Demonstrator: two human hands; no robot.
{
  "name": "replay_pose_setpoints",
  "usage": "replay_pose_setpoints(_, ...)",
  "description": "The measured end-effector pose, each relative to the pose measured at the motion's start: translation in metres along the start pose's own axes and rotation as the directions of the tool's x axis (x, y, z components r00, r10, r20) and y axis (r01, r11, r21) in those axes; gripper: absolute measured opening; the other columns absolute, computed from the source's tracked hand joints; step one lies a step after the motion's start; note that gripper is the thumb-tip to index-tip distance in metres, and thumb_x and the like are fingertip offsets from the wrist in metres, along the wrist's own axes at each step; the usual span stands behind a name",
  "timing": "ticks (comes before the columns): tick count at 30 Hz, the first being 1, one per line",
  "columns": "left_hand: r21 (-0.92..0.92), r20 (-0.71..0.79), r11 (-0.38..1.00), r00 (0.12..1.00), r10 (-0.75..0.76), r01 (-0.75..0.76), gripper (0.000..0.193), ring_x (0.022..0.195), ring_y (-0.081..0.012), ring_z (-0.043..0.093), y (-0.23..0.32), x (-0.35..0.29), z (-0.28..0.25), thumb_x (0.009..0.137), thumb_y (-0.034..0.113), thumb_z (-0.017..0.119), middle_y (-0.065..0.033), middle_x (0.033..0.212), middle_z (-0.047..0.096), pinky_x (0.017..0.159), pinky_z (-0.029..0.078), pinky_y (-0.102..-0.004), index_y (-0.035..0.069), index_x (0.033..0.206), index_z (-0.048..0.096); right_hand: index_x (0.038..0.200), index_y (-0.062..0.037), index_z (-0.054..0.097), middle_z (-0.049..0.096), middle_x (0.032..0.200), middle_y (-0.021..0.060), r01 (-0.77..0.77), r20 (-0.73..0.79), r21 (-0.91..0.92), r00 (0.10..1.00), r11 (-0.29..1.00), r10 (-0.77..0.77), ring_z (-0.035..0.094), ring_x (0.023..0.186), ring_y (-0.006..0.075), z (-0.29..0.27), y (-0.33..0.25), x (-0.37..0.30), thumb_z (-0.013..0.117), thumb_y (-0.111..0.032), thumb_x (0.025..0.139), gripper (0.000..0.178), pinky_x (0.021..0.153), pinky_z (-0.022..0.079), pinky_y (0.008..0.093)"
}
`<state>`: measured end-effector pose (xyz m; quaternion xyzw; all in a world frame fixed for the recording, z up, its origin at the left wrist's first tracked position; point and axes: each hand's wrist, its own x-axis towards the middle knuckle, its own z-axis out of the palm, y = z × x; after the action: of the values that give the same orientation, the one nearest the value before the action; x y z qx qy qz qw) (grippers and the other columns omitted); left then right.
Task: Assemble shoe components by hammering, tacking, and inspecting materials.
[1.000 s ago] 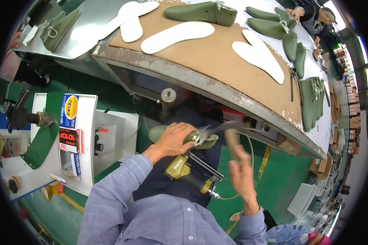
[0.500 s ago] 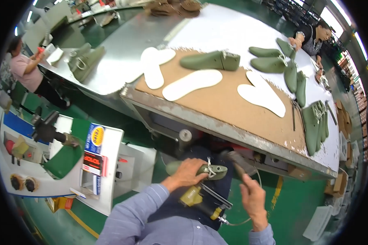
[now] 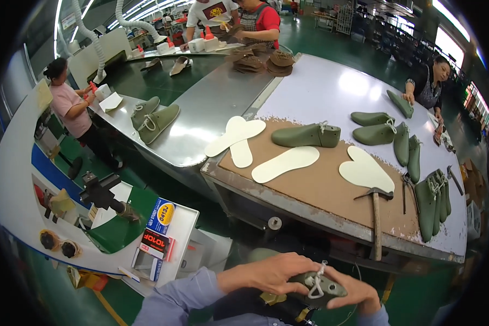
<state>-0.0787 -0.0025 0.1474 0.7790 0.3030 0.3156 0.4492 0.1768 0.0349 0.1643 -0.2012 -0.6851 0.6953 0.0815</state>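
A green shoe last (image 3: 327, 283) with a white cord loop at its heel end lies across my lap, held in both hands. My left hand (image 3: 280, 273) wraps over its middle, the toe end showing beyond the wrist. Around the heel end, close to the cord, curl the fingers of my right hand (image 3: 354, 289). Below them, partly covered by my left hand and the last, is a tool with yellow parts (image 3: 273, 298). A hammer (image 3: 377, 223) rests on the table's near edge, its wooden handle pointing toward me.
White insoles (image 3: 285, 164) and another green last (image 3: 305, 135) lie on the brown board. More lasts (image 3: 433, 204) and pincers (image 3: 409, 193) are at the right. A white-and-green machine (image 3: 114, 228) stands at my left. A co-worker (image 3: 426, 87) reaches over the far right corner; others stand beyond.
The hammer has gone from my right hand to the table. That hand has moved left onto the last's heel end. The view has tilted up, showing more people beyond the table.
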Motion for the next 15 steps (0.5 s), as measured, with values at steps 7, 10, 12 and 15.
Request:
replay_pose_setpoints(7, 0.532, -0.219, 0.831, 0.920, 0.324, -0.166, 0.028, 0.103, -0.0342, 0.058, -0.025, 0.055, -0.057, 0.075, 0.019, 0.071, -0.0137, 0.110, 0.062, 0.089, 0.045, -0.0428, 0.005, 0.099, 0.064, 0.138, -0.0018, 0.043, 0.048, 0.136, 0.0150, -0.126, -0.376, 0.548, 0.846, 0.827, 0.378, 0.045, 0.126, 0.0269, 0.060, 0.112, -0.053, 0.068, -0.021, 0.085, 0.062, 0.104, 0.038, 0.0390)
replay_pose_setpoints(10, 0.661, -0.743, 0.474, 0.600, 0.298, 0.583, 0.034, 0.111, -0.0377, 0.054, -0.122, 0.043, -0.185, 0.079, 0.018, 0.063, -0.0223, 0.119, 0.057, 0.095, 0.043, -0.0468, 0.003, 0.110, 0.065, 0.139, -0.0012, 0.041, 0.049, 0.135, 0.0156, -0.058, -0.365, 0.552, 0.880, 0.832, 0.303, 0.047, 0.124, 0.0274, 0.068, 0.114, -0.055, 0.069, -0.022, 0.083, 0.066, 0.102, 0.040, 0.0394)
replay_pose_setpoints(12, 0.404, -0.900, 0.238, 0.431, -0.072, 0.883, 0.046, 0.113, -0.0373, 0.053, -0.155, 0.022, -0.227, 0.083, 0.026, 0.064, -0.0206, 0.119, 0.057, 0.095, 0.044, -0.0493, 0.005, 0.123, 0.057, 0.139, -0.0006, 0.040, 0.049, 0.133, 0.0163, 0.040, -0.420, 0.568, 0.873, 0.822, 0.248, 0.048, 0.122, 0.0279, 0.071, 0.113, -0.056, 0.069, -0.024, 0.081, 0.070, 0.100, 0.042, 0.0397)
replay_pose_setpoints(15, 0.280, -0.860, 0.293, 0.374, -0.348, 0.914, 0.054, 0.112, -0.0373, 0.055, -0.161, -0.006, -0.258, 0.082, 0.029, 0.065, -0.0203, 0.120, 0.057, 0.094, 0.046, -0.0469, 0.007, 0.130, 0.053, 0.140, 0.0002, 0.037, 0.050, 0.131, 0.0172, 0.197, -0.525, 0.576, 0.833, 0.793, 0.174, 0.050, 0.119, 0.0287, 0.073, 0.111, -0.046, 0.070, -0.026, 0.077, 0.076, 0.096, 0.044, 0.0403)
